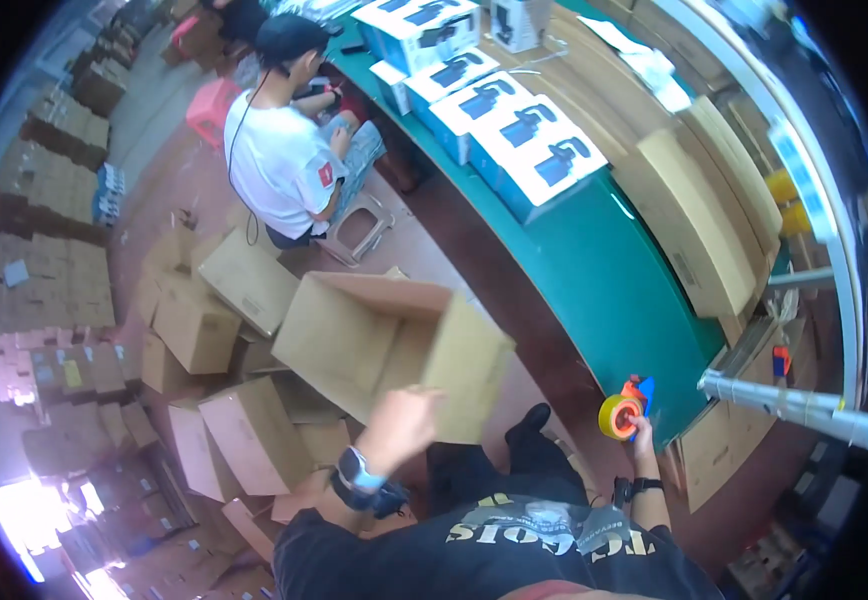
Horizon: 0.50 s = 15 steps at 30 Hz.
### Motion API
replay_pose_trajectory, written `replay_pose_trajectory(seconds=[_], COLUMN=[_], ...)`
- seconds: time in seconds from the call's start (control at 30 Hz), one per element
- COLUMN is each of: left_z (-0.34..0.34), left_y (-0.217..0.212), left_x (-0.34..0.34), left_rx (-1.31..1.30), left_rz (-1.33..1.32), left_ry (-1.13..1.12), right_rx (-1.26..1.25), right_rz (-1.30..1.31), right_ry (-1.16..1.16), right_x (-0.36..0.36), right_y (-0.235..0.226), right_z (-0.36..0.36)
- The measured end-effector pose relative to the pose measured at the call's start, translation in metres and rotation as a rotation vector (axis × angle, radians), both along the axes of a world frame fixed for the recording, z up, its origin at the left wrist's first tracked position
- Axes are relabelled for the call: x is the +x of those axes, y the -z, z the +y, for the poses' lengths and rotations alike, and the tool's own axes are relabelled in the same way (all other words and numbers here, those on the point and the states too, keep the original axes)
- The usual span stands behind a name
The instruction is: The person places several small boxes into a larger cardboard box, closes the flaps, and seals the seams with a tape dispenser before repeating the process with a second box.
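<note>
Landmark: open cardboard box (384, 345), brown, empty as far as its inside shows, held tilted above the floor with its open mouth facing up and away from the wearer.

Left hand (406, 418): closed on the near lower edge of the open cardboard box, fingers curled over the board; the box rises directly beyond and above the hand. A dark watch (356, 470) sits on that wrist.

Right hand (640, 428): well to the right of the open cardboard box, wrapped around the handle of a tape dispenser (626, 408), orange and blue with a yellow roll. The dispenser sits just above the hand, at the near edge of the green tabletop (604, 270). A dark band is on that wrist.

Right of the box, on the tabletop: a row of white and blue product cartons (514, 135) printed with a dark handheld device; beyond them, a stack of flattened cardboard sheets (699, 210).

Left of the box, on the floor: a loose heap of empty brown boxes (214, 340), some open, some lying on their sides; farther left, stacked carton walls (44, 260).

Beyond the box: a seated person in a white shirt (274, 160) and dark cap, on a low stool (359, 228), back turned to the wearer; a red stool (212, 105) just past them.
</note>
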<state>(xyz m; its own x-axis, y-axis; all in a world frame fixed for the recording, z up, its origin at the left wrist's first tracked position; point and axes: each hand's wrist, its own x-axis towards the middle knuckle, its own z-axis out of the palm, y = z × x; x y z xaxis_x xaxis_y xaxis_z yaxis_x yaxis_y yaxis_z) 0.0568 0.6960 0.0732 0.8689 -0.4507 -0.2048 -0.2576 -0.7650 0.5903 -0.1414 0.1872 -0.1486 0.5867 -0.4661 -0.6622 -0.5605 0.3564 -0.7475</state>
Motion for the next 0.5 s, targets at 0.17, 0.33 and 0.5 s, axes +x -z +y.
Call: replay_pose_trajectory(seconds=[0.17,0.33,0.5], left_z=[-0.171,-0.283,-0.396], left_y=[-0.127,-0.157,-0.119], left_x=[-0.062,-0.099,-0.091], left_rx=[-0.005,0.008,0.042], left_rz=[-0.001,-0.116,-0.240], left_ry=[0.282,0.634,0.830], right_rx=[0.131,-0.105,-0.221], right_rz=[-0.150,-0.101,0.074], right_ry=[0.088,0.057,0.187], right_x=[-0.057,-0.132,-0.131], right_y=[0.012,0.025,0.035], right_z=[-0.048,-0.105,-0.114])
